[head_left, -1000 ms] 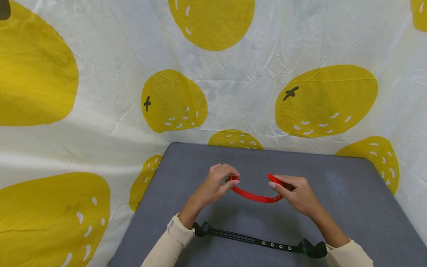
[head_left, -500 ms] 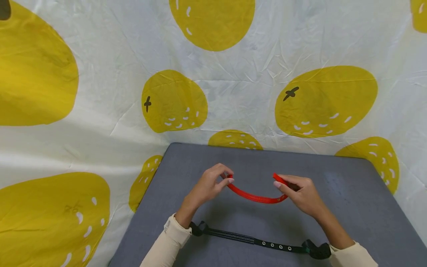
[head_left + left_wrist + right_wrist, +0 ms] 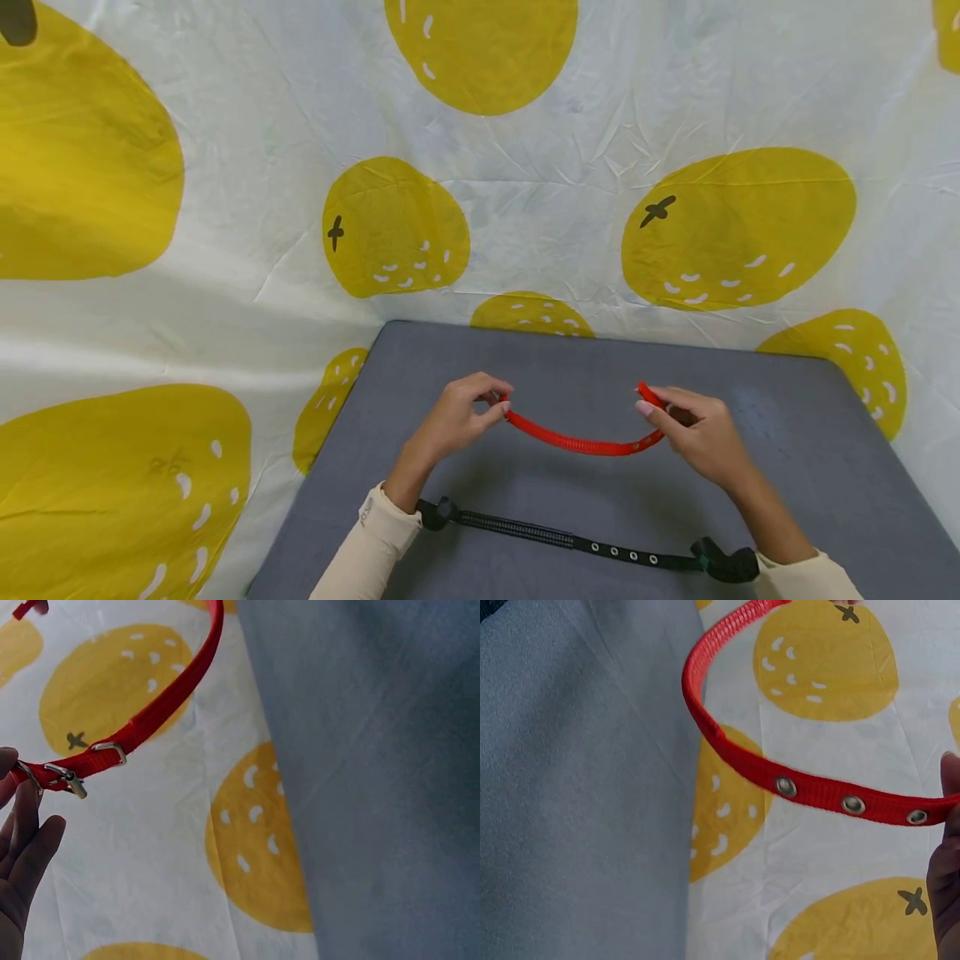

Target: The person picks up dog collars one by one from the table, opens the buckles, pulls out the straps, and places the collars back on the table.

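Note:
A red collar (image 3: 585, 447) hangs in a shallow curve between my two hands above the table. My left hand (image 3: 455, 423) pinches its buckle end between thumb and fingers. In the left wrist view, the metal buckle (image 3: 67, 780) and a D-ring sit right at those fingertips. The other end, with metal eyelets (image 3: 853, 805), is pinched by my right hand (image 3: 701, 429), and a short tip sticks up past the thumb. Below, a black collar (image 3: 532, 531) with eyelets lies stretched across the table, its ends overlapped by the dark devices on my wrists.
The grey table (image 3: 600, 367) reaches back to a white cloth (image 3: 540, 233) printed with large yellow fruits. That cloth also hangs along the left and right sides. Bulky black wrist devices (image 3: 723, 562) sit at both cuffs.
My hands have drawn apart, left hand leftward and right hand rightward, so the red collar spans wider. Both still grip its ends. The black collar has stayed in place.

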Motion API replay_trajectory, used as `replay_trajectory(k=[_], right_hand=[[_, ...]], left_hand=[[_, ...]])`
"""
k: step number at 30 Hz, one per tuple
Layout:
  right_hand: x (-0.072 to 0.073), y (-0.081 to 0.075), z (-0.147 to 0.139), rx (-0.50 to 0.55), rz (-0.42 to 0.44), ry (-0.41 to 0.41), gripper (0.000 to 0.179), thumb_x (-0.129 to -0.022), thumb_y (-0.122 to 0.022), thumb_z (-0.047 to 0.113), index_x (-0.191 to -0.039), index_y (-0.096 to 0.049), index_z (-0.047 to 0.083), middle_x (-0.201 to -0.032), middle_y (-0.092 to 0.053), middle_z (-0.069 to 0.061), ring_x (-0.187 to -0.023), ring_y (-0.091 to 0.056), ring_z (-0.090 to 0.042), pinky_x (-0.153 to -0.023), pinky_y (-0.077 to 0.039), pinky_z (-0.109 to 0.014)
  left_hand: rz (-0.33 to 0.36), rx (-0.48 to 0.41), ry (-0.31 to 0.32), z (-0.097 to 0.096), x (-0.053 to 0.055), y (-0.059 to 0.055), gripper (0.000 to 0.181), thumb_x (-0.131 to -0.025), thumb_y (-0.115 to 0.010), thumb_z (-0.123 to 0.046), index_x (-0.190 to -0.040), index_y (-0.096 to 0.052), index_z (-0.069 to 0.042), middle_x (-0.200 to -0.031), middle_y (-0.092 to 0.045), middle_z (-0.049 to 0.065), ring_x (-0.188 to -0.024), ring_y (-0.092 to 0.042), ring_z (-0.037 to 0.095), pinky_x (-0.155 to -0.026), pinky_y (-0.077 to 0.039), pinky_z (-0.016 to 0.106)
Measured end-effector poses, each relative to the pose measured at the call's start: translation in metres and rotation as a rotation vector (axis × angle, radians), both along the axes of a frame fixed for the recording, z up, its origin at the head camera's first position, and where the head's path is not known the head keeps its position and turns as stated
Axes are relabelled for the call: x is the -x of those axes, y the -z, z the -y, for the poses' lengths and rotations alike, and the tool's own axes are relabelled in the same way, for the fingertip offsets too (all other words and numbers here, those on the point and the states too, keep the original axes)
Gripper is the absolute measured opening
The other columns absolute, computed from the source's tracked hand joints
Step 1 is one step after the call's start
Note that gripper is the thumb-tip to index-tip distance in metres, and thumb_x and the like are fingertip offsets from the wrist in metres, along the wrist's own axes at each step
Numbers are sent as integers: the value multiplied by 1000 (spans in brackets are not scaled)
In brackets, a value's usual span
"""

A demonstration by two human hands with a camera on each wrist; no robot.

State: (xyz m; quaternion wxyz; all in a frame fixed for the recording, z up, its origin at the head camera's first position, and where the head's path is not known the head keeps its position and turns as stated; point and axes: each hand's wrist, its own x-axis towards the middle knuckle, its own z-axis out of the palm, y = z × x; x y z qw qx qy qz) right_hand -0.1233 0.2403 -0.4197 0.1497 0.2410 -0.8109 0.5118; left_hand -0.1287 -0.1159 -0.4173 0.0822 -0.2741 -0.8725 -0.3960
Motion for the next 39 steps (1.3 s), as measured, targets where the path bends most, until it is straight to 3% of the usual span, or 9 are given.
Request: replay_trajectory(k=[6, 13, 16, 21, 24, 29, 33, 39], right_hand=[[4, 1, -9, -24, -80, 13, 32, -77, -73, -18, -103, -75, 0, -88, -60, 2, -45, -42, -2, -41, -37, -19], [4, -1, -17, -111, -125, 37, 38, -75, -76, -15, -109, -75, 3, -90, -62, 4, -44, -34, 1, -41, -32, -16], [3, 0, -21, -135, -96, 34, 38, -77, -77, -13, -111, -75, 5, -88, -62, 5, -43, -36, 2, -41, -33, -16], [0, -2, -26, -140, 21, 54, 47, -84, -76, -4, -129, -66, 6, -93, -58, 9, -40, -43, -2, -42, -38, -19], [0, -1, -29, -127, 26, 62, 49, -86, -74, -3, -133, -62, 7, -96, -57, 9, -39, -44, -3, -43, -40, -20], [1, 3, -34, -91, -32, 52, 38, -88, -70, -8, -123, -66, 4, -95, -60, 4, -39, -42, -1, -42, -37, -19], [0, 3, -37, -113, -21, 78, 32, -85, -72, -8, -114, -69, 5, -94, -60, 11, -39, -43, -2, -41, -37, -19], [-3, -1, -43, -185, 60, 101, 24, -87, -76, 2, -107, -69, 13, -64, -57, 10, -41, -43, -4, -40, -34, -21]], left_hand=[[-41, 18, 27, 10, 2, 0, 15, -94, -72, -12, -108, -77, -9, -102, -72, 4, -89, -67, 10, -79, -57, 24], [-61, 32, 17, 22, 3, 0, 11, -90, -76, -13, -101, -80, -12, -99, -73, -4, -90, -68, 9, -79, -58, 24], [-70, 42, 27, 28, 3, 0, 13, -88, -77, -10, -101, -80, -12, -99, -74, -3, -91, -68, 10, -80, -58, 25], [-61, 48, 27, 36, 3, 1, 13, -88, -78, -13, -101, -81, -13, -99, -75, -3, -94, -69, 11, -82, -58, 27], [-58, 57, 13, 39, 3, 1, 11, -88, -78, -14, -99, -81, -13, -97, -75, -4, -93, -69, 10, -82, -58, 28], [-33, 77, -11, 47, 2, 1, 9, -88, -78, -13, -97, -80, -13, -95, -75, -5, -89, -69, 10, -81, -59, 29], [-11, 87, -17, 53, 2, 3, 9, -88, -78, -14, -97, -80, -14, -95, -75, -6, -90, -68, 10, -82, -58, 30], [5, 92, -32, 61, 2, 6, 10, -87, -78, -14, -97, -80, -13, -96, -75, -4, -90, -68, 12, -83, -59, 35]])
